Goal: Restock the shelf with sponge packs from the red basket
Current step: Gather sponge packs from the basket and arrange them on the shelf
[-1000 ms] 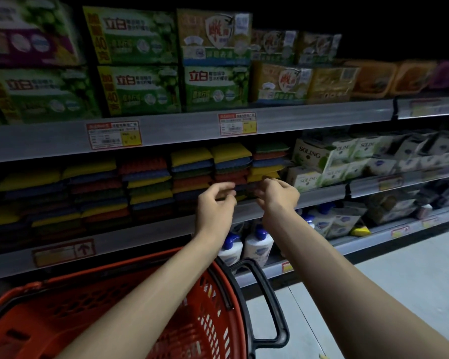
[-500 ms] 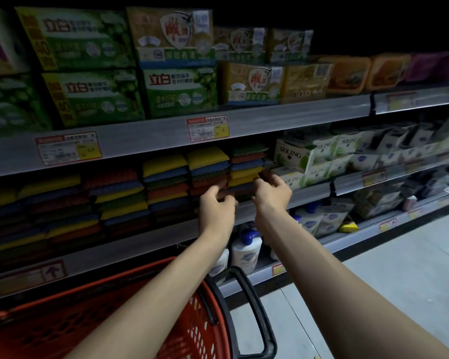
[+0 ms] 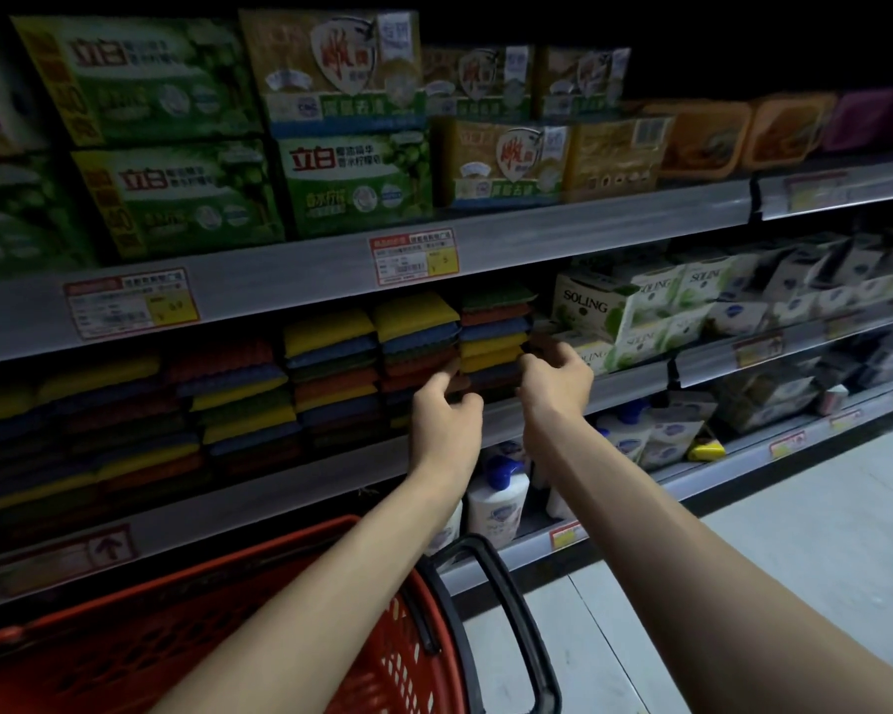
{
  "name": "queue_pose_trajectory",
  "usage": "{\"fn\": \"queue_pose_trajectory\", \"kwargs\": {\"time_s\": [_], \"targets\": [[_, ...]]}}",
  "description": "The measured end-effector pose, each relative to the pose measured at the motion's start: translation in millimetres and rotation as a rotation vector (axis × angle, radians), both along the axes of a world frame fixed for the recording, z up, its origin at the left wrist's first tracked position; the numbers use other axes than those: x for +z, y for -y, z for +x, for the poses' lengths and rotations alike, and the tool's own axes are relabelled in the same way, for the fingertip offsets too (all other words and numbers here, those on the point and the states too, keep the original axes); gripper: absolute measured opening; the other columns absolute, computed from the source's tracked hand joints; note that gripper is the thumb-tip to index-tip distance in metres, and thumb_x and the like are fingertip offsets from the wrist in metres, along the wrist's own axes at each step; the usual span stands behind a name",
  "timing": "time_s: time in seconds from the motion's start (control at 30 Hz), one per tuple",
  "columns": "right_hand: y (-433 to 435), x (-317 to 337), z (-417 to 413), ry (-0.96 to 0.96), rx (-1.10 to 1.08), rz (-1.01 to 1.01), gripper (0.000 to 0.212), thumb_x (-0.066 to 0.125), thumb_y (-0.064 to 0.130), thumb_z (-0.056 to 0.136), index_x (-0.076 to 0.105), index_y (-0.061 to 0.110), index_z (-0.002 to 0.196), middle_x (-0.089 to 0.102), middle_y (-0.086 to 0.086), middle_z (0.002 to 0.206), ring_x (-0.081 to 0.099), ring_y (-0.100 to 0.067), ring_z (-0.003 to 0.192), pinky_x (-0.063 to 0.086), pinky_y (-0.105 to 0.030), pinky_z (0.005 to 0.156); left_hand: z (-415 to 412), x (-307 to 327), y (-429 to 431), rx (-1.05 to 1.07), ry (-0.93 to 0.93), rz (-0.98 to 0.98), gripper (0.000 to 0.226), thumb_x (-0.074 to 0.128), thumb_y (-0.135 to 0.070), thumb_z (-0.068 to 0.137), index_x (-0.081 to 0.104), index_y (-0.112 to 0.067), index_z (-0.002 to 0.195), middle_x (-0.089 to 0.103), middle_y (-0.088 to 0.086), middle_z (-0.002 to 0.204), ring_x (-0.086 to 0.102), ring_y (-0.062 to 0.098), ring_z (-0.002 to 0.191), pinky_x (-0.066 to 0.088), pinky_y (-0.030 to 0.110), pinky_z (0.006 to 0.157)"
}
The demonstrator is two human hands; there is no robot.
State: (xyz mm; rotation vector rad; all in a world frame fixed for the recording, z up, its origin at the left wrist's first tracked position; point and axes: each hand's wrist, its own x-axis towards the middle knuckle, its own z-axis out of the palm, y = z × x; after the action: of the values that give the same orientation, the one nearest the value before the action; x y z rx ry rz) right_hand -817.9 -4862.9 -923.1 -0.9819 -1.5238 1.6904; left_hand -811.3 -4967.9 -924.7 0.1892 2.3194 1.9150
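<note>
Stacks of sponge packs in yellow, blue, red and green fill the middle shelf (image 3: 625, 386). Both my hands reach into the rightmost stack (image 3: 493, 329). My left hand (image 3: 444, 412) curls its fingers round the left end of a dark sponge pack (image 3: 491, 377) low in that stack. At the pack's right end my right hand (image 3: 558, 376) pinches it with fingers and thumb. The light is dim, so the grip is hard to see. The red basket (image 3: 186, 631) sits below my left forearm, its inside dark and hidden.
The basket's black handle (image 3: 511, 605) stands up between my arms. White SOLING boxes (image 3: 589, 306) sit just right of the sponges. Green and yellow soap boxes (image 3: 351, 182) fill the top shelf. Blue-capped white bottles (image 3: 498, 499) stand below. Grey floor (image 3: 795, 559) lies right.
Both hands have moved up from the shelf's front edge and further in against the rightmost sponge stack. My view has shifted right, so the basket sits lower and further left.
</note>
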Motion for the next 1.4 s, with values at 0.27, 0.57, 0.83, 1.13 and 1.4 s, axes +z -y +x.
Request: {"fn": "queue_pose_trajectory", "kwargs": {"time_s": [0.27,0.57,0.83,1.13,1.4], "targets": [[-7.1,4.7,0.4,-0.007,-0.002,-0.046,0.026,0.058,0.004,0.088,0.069,0.024,0.100,0.068,-0.002,0.092,0.066,-0.028,0.089,0.059,-0.046,0.088,3.5,-3.7,0.8,0.011,-0.013,0.003,0.047,0.054,-0.006,0.097,0.054,-0.016,0.143,0.058,-0.007,0.080,0.057,0.018,0.076,0.047,0.031,0.071],[-14.9,-6.4,31.3,0.132,0.102,0.213,0.039,0.067,0.012,0.093,0.067,0.014,0.132,0.070,0.000,0.114,0.065,-0.018,0.110,0.053,-0.044,0.103,13.3,-5.1,1.4,0.183,-0.064,-0.137,0.038,0.065,-0.026,0.095,0.064,-0.024,0.133,0.073,-0.009,0.101,0.067,0.019,0.096,0.054,0.033,0.082],[-32.2,-25.5,39.7,0.146,0.261,0.302,0.045,0.072,0.020,0.093,0.063,0.013,0.137,0.070,0.001,0.124,0.066,-0.016,0.112,0.058,-0.049,0.095,14.9,-16.4,-24.7,0.361,-0.015,-0.160,0.021,0.069,-0.036,0.091,0.075,-0.027,0.109,0.076,-0.007,0.097,0.070,0.020,0.093,0.056,0.034,0.079],[-33.0,-20.1,32.8,0.197,0.288,0.502,0.037,0.061,0.018,0.100,0.063,0.011,0.136,0.070,-0.006,0.129,0.062,-0.024,0.123,0.048,-0.036,0.105,19.4,-26.9,-28.3,0.386,-0.016,-0.192,0.026,0.066,-0.032,0.094,0.072,-0.028,0.119,0.075,-0.008,0.092,0.069,0.021,0.090,0.053,0.033,0.075],[-47.2,-29.0,23.7,0.161,0.281,0.395,0.029,0.059,0.021,0.099,0.073,0.016,0.123,0.076,-0.005,0.115,0.068,-0.025,0.112,0.052,-0.042,0.100,12.2,-41.7,-34.5,0.297,-0.013,-0.131,0.042,0.063,-0.025,0.097,0.060,-0.026,0.138,0.074,-0.006,0.087,0.071,0.019,0.088,0.058,0.037,0.082]]}}
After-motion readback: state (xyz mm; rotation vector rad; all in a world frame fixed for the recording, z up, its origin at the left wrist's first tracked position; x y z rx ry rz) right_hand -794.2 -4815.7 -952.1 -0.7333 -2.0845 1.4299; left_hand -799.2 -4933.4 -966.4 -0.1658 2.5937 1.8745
